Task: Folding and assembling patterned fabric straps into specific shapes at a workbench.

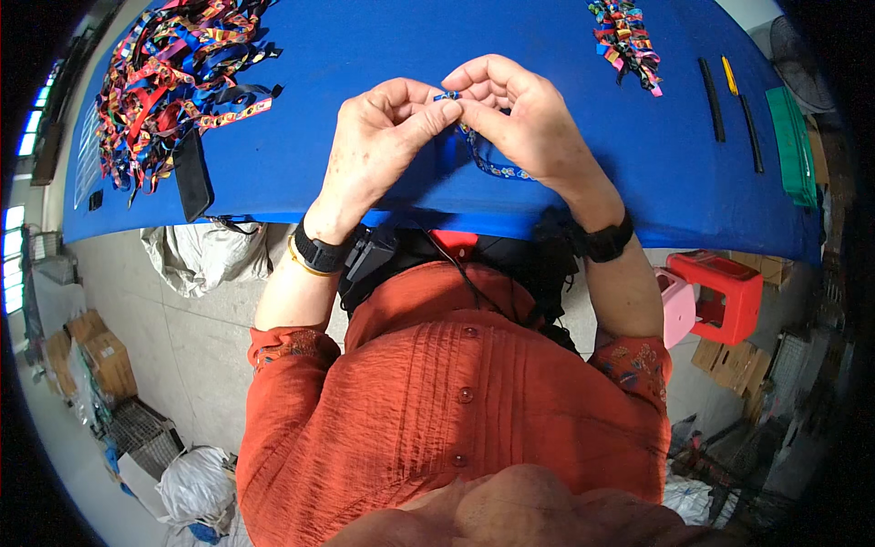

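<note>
Over the blue-covered table (365, 36), my left hand (375, 137) and my right hand (529, 123) meet at the fingertips. Between them they pinch a narrow blue patterned strap (499, 170), with both thumbs close together. A short piece of the strap shows above the thumbs, and a loop of it hangs below my right hand toward the tabletop. The fingers hide part of the strap, and I cannot make out the detail at the pinch.
At the left lies a large tangled heap of colourful straps (173, 82), beside a black phone-like slab (192, 178). A smaller bundle of straps (626, 46) is at the far right. Beyond it are black rods (712, 100) and a green container (791, 146). Stools (729, 296) stand below right.
</note>
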The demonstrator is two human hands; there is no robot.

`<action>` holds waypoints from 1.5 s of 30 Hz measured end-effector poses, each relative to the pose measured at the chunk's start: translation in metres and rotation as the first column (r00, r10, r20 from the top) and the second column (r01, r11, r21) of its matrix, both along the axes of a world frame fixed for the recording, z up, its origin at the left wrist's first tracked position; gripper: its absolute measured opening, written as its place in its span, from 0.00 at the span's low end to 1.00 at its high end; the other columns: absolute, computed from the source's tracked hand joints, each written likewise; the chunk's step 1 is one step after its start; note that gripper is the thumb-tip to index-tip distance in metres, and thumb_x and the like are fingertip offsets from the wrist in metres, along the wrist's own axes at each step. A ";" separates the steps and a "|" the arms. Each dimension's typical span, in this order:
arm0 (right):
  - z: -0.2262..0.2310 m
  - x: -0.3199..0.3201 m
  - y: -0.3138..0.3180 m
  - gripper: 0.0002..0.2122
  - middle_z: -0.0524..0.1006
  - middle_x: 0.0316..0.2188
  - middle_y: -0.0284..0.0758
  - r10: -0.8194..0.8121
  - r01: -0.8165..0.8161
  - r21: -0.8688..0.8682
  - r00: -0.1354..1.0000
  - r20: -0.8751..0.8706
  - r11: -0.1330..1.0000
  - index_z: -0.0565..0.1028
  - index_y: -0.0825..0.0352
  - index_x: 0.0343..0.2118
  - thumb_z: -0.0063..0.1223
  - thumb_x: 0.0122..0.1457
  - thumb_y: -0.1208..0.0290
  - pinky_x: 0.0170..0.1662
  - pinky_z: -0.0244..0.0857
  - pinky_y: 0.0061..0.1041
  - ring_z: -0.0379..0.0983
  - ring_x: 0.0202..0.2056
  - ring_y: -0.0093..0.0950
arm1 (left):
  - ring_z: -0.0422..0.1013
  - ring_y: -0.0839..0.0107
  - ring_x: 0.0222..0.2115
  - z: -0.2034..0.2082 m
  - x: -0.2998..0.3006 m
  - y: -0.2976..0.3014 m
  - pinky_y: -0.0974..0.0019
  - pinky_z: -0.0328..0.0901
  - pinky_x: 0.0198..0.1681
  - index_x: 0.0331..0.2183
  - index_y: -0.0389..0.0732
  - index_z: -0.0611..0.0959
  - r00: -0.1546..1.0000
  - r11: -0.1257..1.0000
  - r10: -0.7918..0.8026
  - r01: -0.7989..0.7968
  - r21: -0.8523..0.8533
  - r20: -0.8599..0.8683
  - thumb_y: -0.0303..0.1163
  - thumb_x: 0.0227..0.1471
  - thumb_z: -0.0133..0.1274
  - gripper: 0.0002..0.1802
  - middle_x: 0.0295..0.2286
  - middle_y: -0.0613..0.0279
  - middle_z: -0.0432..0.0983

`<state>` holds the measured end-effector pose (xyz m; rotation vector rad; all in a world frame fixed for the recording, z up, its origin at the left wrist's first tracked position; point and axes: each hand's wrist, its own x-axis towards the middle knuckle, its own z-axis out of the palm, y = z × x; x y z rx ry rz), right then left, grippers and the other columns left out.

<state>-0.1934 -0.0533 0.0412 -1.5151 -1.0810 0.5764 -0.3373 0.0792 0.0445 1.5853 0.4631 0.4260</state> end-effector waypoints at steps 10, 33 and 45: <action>0.001 0.004 -0.040 0.15 0.80 0.35 0.38 -0.006 0.059 -0.278 0.982 0.188 0.959 0.77 0.69 0.43 0.66 0.53 0.72 0.40 0.72 0.29 0.76 0.34 0.29 | 0.70 0.88 0.27 -0.017 -0.003 0.011 0.82 0.63 0.31 0.38 0.35 0.86 0.991 0.990 0.101 -0.092 -0.104 0.087 0.30 0.57 0.65 0.09 0.26 0.72 0.81; 0.003 -0.010 -0.035 0.09 0.81 0.30 0.32 -0.329 0.322 -0.070 0.930 -0.162 0.944 0.76 0.71 0.44 0.58 0.62 0.75 0.31 0.70 0.18 0.76 0.29 0.18 | 0.76 0.72 0.41 0.006 -0.006 0.012 0.67 0.69 0.49 0.34 0.38 0.74 0.910 0.977 -0.138 0.190 -0.098 0.392 0.21 0.61 0.49 0.02 0.44 0.43 0.82; 0.013 -0.004 -0.038 0.14 0.78 0.36 0.32 -0.091 0.144 0.078 0.876 -0.473 0.987 0.72 0.73 0.50 0.55 0.63 0.78 0.41 0.71 0.18 0.75 0.35 0.19 | 0.74 0.74 0.36 0.018 -0.003 0.018 0.66 0.70 0.45 0.35 0.38 0.72 0.834 0.889 -0.450 0.453 0.071 0.319 0.23 0.59 0.49 0.02 0.37 0.47 0.83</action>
